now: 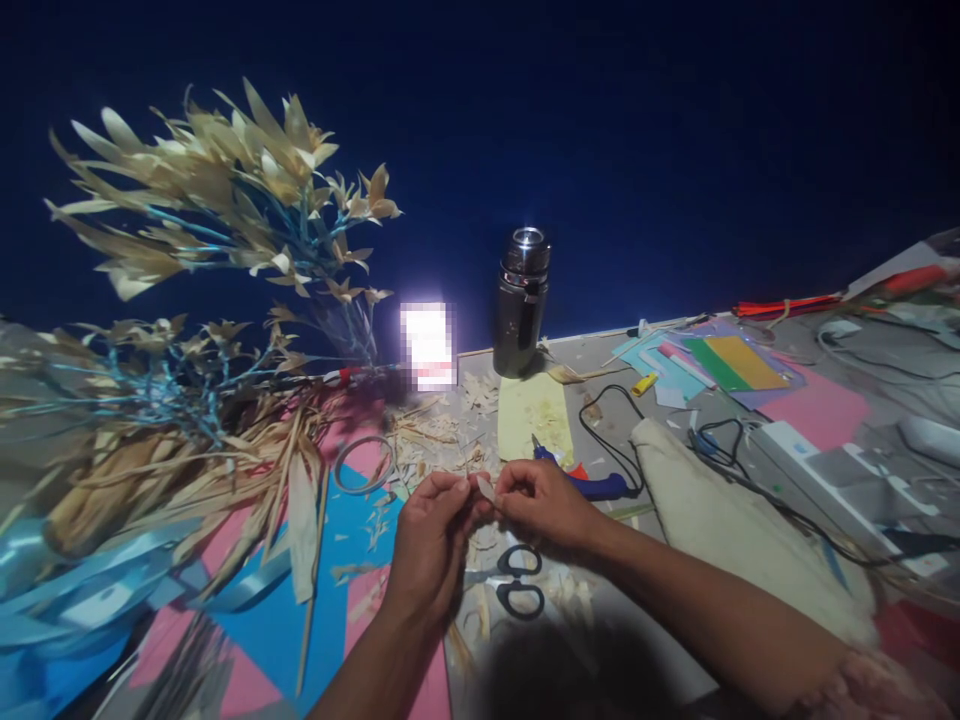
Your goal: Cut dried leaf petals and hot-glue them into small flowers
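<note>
My left hand (435,535) and my right hand (544,500) meet over the middle of the table, both closed in a pinch. Between their fingertips is a small pale piece of dried husk (486,489), shaped like a petal. A blue glue gun (596,485) lies just beyond my right hand, partly hidden by it. Below my hands rest scissors (520,582) with black handles. Pale husk scraps (431,432) are scattered around them. A roll of clear tape (364,466) lies left of my left hand.
A dark thermos (519,325) stands at the back beside a glowing, blurred screen (427,335). Husk flowers (255,190) on blue stems rise at left, above dried husks (255,455) and blue ribbon (67,590). At right are a folded cloth (720,510), a power strip (825,490) and cords.
</note>
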Tool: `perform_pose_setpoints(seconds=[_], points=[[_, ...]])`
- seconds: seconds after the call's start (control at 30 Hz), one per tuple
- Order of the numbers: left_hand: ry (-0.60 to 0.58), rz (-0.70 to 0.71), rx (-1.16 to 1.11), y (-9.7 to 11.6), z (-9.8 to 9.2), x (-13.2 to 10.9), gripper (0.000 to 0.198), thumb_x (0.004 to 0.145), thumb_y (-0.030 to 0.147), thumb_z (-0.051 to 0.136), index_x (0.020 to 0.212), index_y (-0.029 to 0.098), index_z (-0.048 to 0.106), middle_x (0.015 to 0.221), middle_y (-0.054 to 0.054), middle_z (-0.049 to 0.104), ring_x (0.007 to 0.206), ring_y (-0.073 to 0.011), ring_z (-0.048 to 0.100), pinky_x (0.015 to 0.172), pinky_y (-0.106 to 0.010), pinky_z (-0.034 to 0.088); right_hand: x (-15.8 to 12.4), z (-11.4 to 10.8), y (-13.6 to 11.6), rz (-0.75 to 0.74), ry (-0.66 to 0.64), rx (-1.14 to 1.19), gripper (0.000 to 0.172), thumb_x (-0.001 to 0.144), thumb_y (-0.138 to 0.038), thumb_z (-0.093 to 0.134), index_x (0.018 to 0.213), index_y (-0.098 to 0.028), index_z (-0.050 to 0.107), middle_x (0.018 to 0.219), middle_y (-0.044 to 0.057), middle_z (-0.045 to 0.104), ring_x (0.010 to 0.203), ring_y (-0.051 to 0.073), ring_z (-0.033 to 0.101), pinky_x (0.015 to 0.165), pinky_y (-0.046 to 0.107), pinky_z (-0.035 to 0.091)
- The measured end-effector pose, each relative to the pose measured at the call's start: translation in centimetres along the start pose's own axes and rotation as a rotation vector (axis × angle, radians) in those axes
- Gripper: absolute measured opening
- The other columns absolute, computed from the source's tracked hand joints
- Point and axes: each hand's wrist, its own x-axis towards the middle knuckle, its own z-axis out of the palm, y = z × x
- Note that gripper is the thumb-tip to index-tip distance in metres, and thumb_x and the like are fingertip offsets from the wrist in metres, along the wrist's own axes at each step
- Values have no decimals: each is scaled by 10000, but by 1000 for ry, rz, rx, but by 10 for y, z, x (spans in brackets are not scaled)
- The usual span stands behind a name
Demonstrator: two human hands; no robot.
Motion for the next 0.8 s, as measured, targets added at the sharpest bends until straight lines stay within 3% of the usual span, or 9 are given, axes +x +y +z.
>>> perform_pose_setpoints(seconds=[0.13, 0.3, 0.4, 0.53, 0.8], points=[[-20, 20, 96, -3, -1, 1, 310, 604, 246, 915, 729, 152, 648, 668, -28, 739, 544, -123, 661, 571, -217, 541, -1, -3, -1, 10, -56, -74, 16, 685, -181, 649, 687, -179, 634, 550, -29, 609, 497, 102, 493, 468, 202, 310], [39, 61, 227, -7, 1, 1, 287, 626, 245, 882, 720, 166, 623, 506, 16, 654, 459, -102, 597, 475, -169, 438, 0, -7, -2, 18, -92, -74, 60, 642, -125, 625, 664, -165, 665, 579, -24, 635, 539, 97, 496, 485, 193, 324], [32, 70, 218, -8, -1, 3, 288, 629, 259, 874, 734, 166, 623, 521, 2, 673, 475, -117, 617, 500, -192, 468, 1, -10, -3, 54, -129, -9, 55, 662, -177, 619, 694, -167, 663, 635, -5, 683, 528, 96, 510, 487, 196, 359], [22, 37, 171, -7, -2, 5, 304, 603, 257, 882, 740, 164, 628, 523, -10, 684, 480, -133, 641, 514, -206, 485, 2, -12, -4, 114, -176, 145, 112, 649, -256, 646, 713, -167, 672, 633, -1, 694, 444, 70, 424, 419, 194, 289], [32, 49, 153, -2, 2, 2, 298, 570, 245, 878, 692, 163, 619, 519, -21, 697, 469, -137, 648, 506, -209, 500, 7, -9, 3, 103, -157, 226, 172, 596, -189, 659, 756, -159, 715, 661, 8, 727, 491, 85, 496, 463, 199, 319]])
